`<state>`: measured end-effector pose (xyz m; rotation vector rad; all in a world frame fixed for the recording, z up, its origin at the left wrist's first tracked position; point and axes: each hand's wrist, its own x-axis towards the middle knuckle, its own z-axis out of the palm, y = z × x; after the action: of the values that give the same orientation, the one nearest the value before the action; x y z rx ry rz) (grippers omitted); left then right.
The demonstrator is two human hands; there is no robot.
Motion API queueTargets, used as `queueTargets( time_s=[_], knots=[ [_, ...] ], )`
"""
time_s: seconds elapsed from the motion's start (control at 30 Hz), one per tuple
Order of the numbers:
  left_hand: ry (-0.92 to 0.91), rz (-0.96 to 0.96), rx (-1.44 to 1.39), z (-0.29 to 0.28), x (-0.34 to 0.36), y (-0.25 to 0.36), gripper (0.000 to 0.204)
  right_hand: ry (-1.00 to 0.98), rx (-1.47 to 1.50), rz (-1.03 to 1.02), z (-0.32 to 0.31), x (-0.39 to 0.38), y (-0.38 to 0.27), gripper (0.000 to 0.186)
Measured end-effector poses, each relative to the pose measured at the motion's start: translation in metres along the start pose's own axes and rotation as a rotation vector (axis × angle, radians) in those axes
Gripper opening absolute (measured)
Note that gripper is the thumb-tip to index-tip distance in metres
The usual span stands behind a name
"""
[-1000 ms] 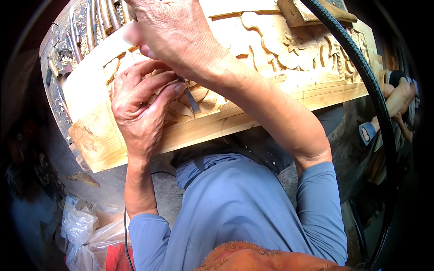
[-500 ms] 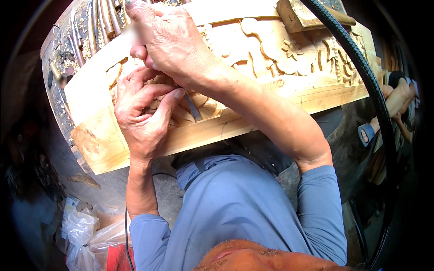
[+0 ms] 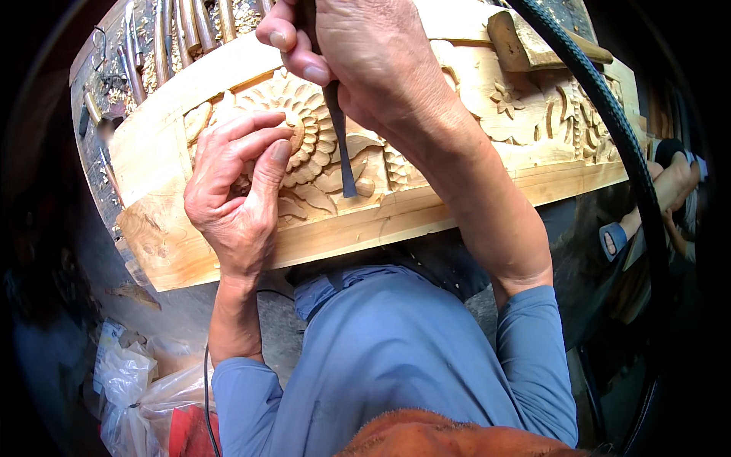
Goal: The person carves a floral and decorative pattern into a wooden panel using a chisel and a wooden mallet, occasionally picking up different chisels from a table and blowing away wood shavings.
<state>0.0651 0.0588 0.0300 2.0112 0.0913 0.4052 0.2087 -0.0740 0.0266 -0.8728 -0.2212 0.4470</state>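
A thick pale wooden panel (image 3: 164, 164), carved in relief with a round flower, leaves and scrolls, lies across the bench in front of me. My right hand (image 3: 373, 57) grips a wood chisel (image 3: 343, 148) by its handle, blade pointing down toward me. The flat dark tip is over the carved leaves near the panel's front edge; whether it touches the wood I cannot tell. My left hand (image 3: 240, 186) rests on the carving at the left side of the flower (image 3: 316, 129), fingers extended and slightly curved, holding nothing.
Several wooden-handled carving tools (image 3: 186, 30) lie among shavings at the bench's back left. A wooden mallet (image 3: 525, 42) rests on the panel's far right. A thick braided cable (image 3: 601, 99) crosses the right side. Another person's leg and sandal (image 3: 613, 238) show at right; plastic bags (image 3: 129, 388) sit lower left.
My right hand has lifted the chisel away from my left hand and moved it to the right. My left hand has let go of the blade area, uncovering the carved flower.
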Motion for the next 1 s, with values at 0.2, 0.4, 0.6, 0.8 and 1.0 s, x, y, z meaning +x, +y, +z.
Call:
queueTargets(
  time_s=[0.2, 0.4, 0.6, 0.8, 1.0],
  knots=[
    [-0.056, 0.054, 0.125, 0.001, 0.002, 0.003, 0.015, 0.005, -0.008, 0.021, 0.011, -0.003, 0.016, 0.044],
    [-0.135, 0.145, 0.204, 0.001, 0.006, 0.003, 0.017, 0.015, -0.025, 0.022, 0.022, -0.009, 0.021, 0.043],
    [-0.136, 0.124, 0.197, 0.0, 0.004, 0.003, 0.016, 0.021, -0.023, 0.024, 0.023, -0.011, 0.022, 0.042],
    [-0.135, 0.103, 0.184, 0.0, 0.003, 0.004, 0.014, 0.029, -0.025, 0.022, 0.024, -0.011, 0.022, 0.041],
    [-0.14, 0.093, 0.178, 0.0, 0.003, 0.004, 0.015, 0.032, -0.027, 0.018, 0.026, -0.01, 0.024, 0.04]
  ],
)
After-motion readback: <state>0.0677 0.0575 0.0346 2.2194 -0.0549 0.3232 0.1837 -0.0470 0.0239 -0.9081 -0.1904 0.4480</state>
